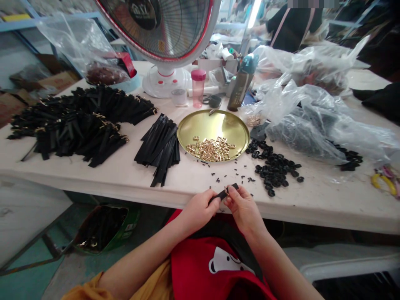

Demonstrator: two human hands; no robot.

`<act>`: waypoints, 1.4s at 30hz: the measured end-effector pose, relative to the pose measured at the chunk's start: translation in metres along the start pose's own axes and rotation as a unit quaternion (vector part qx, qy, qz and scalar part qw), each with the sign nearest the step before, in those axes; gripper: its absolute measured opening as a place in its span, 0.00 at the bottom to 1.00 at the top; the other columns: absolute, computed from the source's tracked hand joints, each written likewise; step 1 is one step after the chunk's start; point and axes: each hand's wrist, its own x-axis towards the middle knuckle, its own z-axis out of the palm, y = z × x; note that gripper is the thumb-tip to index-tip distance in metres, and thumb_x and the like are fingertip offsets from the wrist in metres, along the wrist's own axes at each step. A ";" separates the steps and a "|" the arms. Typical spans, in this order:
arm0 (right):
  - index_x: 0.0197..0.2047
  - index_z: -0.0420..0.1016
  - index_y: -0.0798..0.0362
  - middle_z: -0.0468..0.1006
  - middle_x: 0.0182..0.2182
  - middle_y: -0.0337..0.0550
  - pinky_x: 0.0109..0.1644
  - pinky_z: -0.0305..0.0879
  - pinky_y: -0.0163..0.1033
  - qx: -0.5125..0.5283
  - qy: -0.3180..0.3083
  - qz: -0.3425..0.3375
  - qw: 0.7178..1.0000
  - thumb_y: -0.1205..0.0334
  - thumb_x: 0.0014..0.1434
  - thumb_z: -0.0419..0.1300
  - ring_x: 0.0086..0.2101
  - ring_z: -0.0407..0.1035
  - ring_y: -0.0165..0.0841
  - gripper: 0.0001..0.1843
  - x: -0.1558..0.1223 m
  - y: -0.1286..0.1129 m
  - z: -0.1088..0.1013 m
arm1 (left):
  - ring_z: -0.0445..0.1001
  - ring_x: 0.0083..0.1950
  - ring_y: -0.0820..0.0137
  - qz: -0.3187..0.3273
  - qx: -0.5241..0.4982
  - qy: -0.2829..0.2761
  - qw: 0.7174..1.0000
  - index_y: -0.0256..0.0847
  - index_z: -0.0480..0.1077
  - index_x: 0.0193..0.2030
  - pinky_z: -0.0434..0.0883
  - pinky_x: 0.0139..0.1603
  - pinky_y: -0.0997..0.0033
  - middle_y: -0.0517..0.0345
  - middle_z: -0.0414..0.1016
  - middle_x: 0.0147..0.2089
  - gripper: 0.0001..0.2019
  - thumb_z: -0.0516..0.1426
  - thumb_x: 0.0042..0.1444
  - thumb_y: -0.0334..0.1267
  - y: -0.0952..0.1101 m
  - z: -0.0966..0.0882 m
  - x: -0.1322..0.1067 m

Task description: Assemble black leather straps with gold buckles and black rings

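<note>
Broadly, surface (193,183): one, pale and crowded; its front edge lies just below the hands, so a dropped part could go over the side.
Fan (167,33): one, behind the tray; if it runs, its draught could shift light pieces. Whether the blades turn, I cannot tell.
Finished-looking straps (78,137): heaped at left, gold fittings showing, too tangled to count; pulling one could drag out others.
Tray (215,118): one, brass-coloured; a forearm knocking its rim could spill what lies inside.
Strip bundle (159,146): one, left of the tray; individual strips overlap beyond counting, and a brushing sleeve could push the nearest ends off the edge.
Hands: two. The left hand (203,206) has its fingers wrapped on the black strap; the right hand (242,204) pinches near the tip, at the buckle.
Black strap (218,196): one, held between both hands over the front edge; it could twist or slip if the left grip loosens.
Black rings (275,171): a loose pile right of the tray, uncountable; strays could roll away if bumped.
Gold buckle (226,190): one on the strap; an off-centre pinch could leave it crooked. Those in the tray overlap too much to count.
Black bits (236,169): a scattering before the tray, too small to count surely; one could catch under the strap.
</note>
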 end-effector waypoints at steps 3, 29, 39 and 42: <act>0.30 0.68 0.52 0.68 0.23 0.32 0.25 0.59 0.31 -0.058 -0.016 -0.029 0.998 0.56 0.43 0.66 0.20 0.58 0.22 0.13 -0.005 0.009 0.000 | 0.64 0.27 0.73 0.002 -0.058 0.002 0.998 0.39 0.65 0.34 0.58 0.29 0.76 0.62 0.66 0.24 0.12 0.47 0.57 0.43 -0.002 0.002 -0.001; 0.30 0.65 0.51 0.69 0.25 0.37 0.31 0.59 0.36 -0.361 -0.097 -0.175 0.911 0.58 0.55 0.54 0.27 0.63 0.30 0.07 -0.006 -0.004 -0.020 | 0.62 0.21 0.76 -0.051 -0.152 -0.040 0.986 0.38 0.63 0.27 0.59 0.27 0.77 0.65 0.63 0.18 0.14 0.51 0.54 0.47 -0.011 0.014 0.014; 0.37 0.69 0.51 0.71 0.30 0.41 0.35 0.59 0.37 -0.570 -0.024 -0.288 0.769 0.56 0.58 0.50 0.31 0.64 0.32 0.11 0.044 -0.075 -0.067 | 0.61 0.21 0.76 -0.048 -0.121 -0.057 0.990 0.40 0.66 0.42 0.60 0.24 0.77 0.64 0.65 0.24 0.14 0.48 0.55 0.45 -0.005 0.017 0.046; 0.34 0.72 0.51 0.71 0.32 0.43 0.36 0.57 0.38 -0.723 0.071 -0.295 0.621 0.58 0.57 0.51 0.31 0.65 0.33 0.10 0.085 -0.104 -0.079 | 0.60 0.20 0.76 -0.071 -0.137 -0.038 0.987 0.39 0.66 0.39 0.59 0.22 0.77 0.64 0.63 0.22 0.14 0.49 0.54 0.46 -0.005 0.017 0.053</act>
